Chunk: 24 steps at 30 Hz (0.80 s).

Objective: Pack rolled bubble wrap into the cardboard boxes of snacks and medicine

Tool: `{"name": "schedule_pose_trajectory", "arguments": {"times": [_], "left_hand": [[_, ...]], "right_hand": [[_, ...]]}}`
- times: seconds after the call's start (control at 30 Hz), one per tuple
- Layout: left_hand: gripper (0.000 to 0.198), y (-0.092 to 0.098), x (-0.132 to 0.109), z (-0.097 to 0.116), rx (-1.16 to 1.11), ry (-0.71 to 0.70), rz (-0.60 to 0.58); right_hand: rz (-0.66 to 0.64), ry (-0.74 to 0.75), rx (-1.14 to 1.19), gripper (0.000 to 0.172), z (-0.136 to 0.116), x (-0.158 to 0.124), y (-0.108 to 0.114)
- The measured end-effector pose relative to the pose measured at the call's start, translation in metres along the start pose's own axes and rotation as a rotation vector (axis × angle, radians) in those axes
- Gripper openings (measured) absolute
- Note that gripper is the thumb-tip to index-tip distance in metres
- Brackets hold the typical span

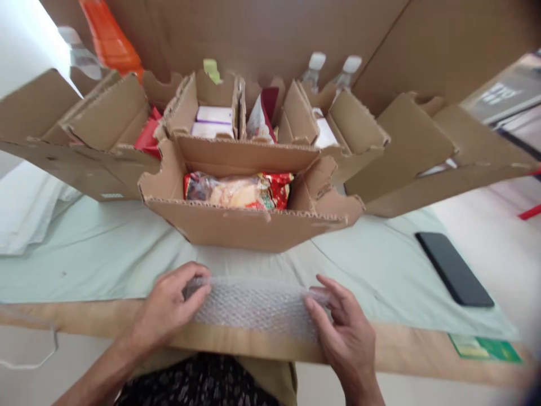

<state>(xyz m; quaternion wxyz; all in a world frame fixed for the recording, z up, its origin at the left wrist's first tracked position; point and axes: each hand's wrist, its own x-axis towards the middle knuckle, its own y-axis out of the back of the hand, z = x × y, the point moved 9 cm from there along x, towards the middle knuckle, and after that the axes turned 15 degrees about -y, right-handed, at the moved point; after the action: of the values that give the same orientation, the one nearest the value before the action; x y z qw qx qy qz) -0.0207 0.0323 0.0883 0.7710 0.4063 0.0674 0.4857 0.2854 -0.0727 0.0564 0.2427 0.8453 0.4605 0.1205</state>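
Observation:
A sheet of clear bubble wrap (253, 304) stretches between my hands, over the table's front edge. My left hand (175, 296) pinches its left end between thumb and fingers. At the right end, my right hand (344, 324) grips the wrap in the same way, thumb toward the middle. Just beyond the wrap stands an open cardboard box (253, 228). Inside it lies a red and clear food packet (240, 190). The wrap is slightly blurred, and I cannot tell whether anything is under it.
Behind are cardboard compartments (363, 127) with white boxes (213, 121), a red packet (149, 134) and bottles (313, 70). An orange bottle (112, 42) is at the back left. A black phone (454, 269) and a green card (486, 348) lie at the right on the pale cloth (380, 259).

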Motion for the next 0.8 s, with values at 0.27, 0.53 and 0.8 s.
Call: {"name": "schedule_pose_trajectory", "arguments": {"times": [0.27, 0.53, 0.8], "left_hand": [[0.032, -0.003, 0.009, 0.015, 0.075, -0.007, 0.038], [0.03, -0.06, 0.051, 0.108, 0.414, -0.746, -0.025], [0.027, -0.062, -0.019, 0.101, -0.097, -0.623, -0.176]], "right_hand": [[-0.175, -0.117, 0.109, 0.041, -0.007, -0.034, 0.005], [-0.354, -0.204, 0.188, 0.059, 0.022, -0.119, -0.021], [-0.413, -0.124, 0.238, 0.039, 0.016, -0.149, -0.037]]}}
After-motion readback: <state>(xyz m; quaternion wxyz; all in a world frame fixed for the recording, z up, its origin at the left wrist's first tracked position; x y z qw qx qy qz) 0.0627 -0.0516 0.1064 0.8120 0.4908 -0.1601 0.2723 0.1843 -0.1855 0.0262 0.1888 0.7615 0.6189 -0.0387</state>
